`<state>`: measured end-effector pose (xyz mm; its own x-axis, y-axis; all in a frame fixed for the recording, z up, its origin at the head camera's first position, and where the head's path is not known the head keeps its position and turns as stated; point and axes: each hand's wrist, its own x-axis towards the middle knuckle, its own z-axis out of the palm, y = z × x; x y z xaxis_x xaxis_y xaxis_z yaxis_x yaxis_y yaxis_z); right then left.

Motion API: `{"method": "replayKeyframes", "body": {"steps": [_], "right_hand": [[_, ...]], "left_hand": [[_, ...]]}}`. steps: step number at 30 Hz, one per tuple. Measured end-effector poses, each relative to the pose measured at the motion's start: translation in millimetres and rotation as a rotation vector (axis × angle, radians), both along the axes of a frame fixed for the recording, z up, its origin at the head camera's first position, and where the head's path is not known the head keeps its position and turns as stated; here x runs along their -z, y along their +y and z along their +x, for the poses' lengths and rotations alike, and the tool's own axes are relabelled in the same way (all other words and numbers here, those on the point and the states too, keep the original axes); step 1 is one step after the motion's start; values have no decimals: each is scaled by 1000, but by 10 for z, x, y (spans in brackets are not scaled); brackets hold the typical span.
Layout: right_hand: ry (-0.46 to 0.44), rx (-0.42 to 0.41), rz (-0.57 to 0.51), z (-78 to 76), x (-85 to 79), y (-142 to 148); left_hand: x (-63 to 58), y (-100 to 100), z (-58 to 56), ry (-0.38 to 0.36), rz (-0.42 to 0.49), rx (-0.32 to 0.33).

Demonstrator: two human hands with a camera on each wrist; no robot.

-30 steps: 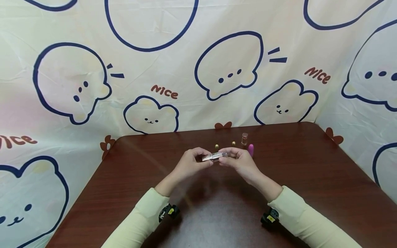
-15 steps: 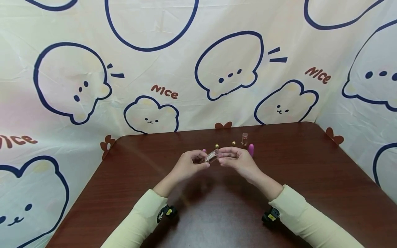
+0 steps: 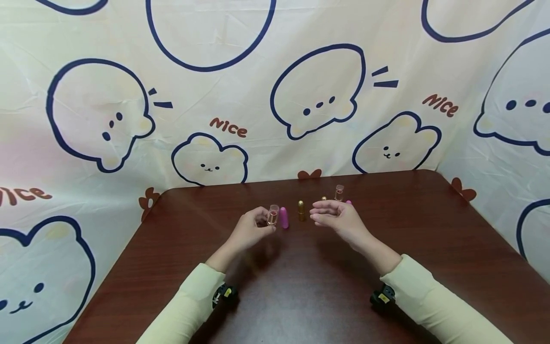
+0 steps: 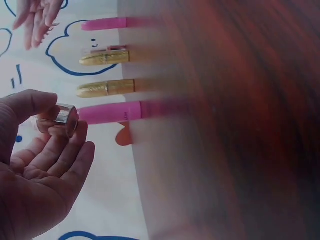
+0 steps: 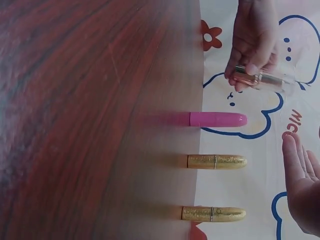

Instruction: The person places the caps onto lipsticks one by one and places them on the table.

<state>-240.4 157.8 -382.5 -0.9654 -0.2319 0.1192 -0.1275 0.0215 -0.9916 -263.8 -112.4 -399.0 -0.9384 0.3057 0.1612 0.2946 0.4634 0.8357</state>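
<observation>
My left hand (image 3: 252,227) pinches a lipstick tube with a clear cap (image 3: 273,215) between thumb and fingers, upright. Its shiny rose-gold base (image 4: 62,117) faces the camera in the left wrist view. Just right of it a pink bullet-shaped lipstick (image 3: 284,218) stands on the table, followed by a gold lipstick (image 3: 301,210). My right hand (image 3: 339,217) hovers with extended fingers and holds nothing; in the right wrist view this hand (image 5: 306,185) is apart from the tubes. It partly covers a second gold lipstick (image 3: 324,198) and another pink lipstick (image 3: 349,202) in the head view.
A second clear-capped lipstick (image 3: 339,192) stands farther back, behind my right hand. The brown wooden table (image 3: 296,286) ends at a printed cloth backdrop (image 3: 253,95) behind the row of tubes.
The clear-capped lipstick, earlier tilted between both hands, is now upright in my left hand, which moved left. My right hand has let go of it and moved right, uncovering the nearer gold lipstick.
</observation>
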Motion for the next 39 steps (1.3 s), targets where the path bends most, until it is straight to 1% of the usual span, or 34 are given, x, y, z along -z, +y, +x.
{"method": "replayKeyframes", "body": {"steps": [3, 11, 19, 26, 30, 39], "right_hand": [[4, 12, 9, 0, 3, 26], [2, 13, 27, 18, 20, 61], [1, 11, 34, 14, 22, 82], [-4, 3, 25, 10, -3, 87], [-9, 16, 36, -20, -42, 108], [6, 33, 60, -63, -221, 161]], "left_hand": [[27, -15, -21, -5, -16, -8], [91, -26, -84, -57, -59, -33], [177, -40, -167, -58, -130, -35], [182, -39, -197, -74, -181, -36], [185, -36, -209, -76, -213, -32], [204, -25, -235, -89, -257, -35]]}}
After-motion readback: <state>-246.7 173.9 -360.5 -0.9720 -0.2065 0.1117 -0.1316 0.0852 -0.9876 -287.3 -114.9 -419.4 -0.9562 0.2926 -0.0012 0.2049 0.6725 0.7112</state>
